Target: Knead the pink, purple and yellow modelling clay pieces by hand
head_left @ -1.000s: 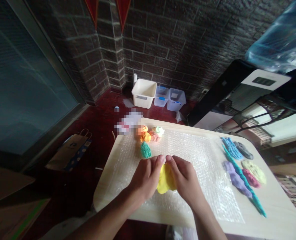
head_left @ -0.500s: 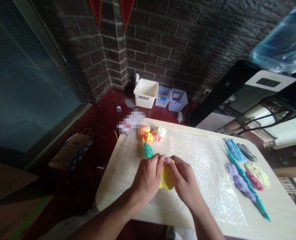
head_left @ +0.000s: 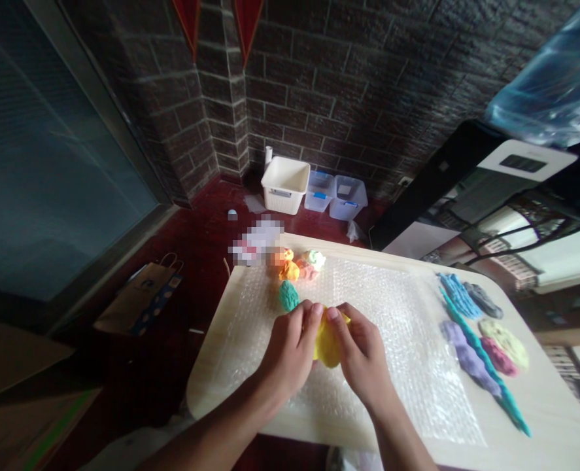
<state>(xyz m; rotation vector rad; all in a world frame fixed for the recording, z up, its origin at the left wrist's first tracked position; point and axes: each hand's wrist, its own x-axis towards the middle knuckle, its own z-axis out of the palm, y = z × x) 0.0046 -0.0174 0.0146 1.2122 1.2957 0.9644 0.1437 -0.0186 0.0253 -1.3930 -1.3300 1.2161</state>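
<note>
A flattened piece of yellow modelling clay (head_left: 327,347) hangs between my two hands above the table. My left hand (head_left: 293,340) pinches its left edge, thumb on top. From the other side, my right hand (head_left: 361,340) grips the upper right edge with thumb and bent fingers. Just beyond my left hand lies a green clay lump (head_left: 288,296). Farther back sit orange clay (head_left: 288,269), pink clay (head_left: 309,271) and a pale whitish-green lump (head_left: 314,259). Bubble wrap (head_left: 382,314) covers the tabletop beneath my hands.
On the table's right side are a long teal clay roll (head_left: 486,360) and purple (head_left: 469,356), blue (head_left: 460,294), grey (head_left: 483,299), red (head_left: 499,356) and pale yellow clay (head_left: 505,337). Bins (head_left: 284,190) stand on the floor behind the table (head_left: 554,418); a paper bag (head_left: 133,297) lies left.
My thumbs have moved slightly apart, so more of the yellow clay shows between them. Its lower edge sits a little higher. The other clay lumps stay in place.
</note>
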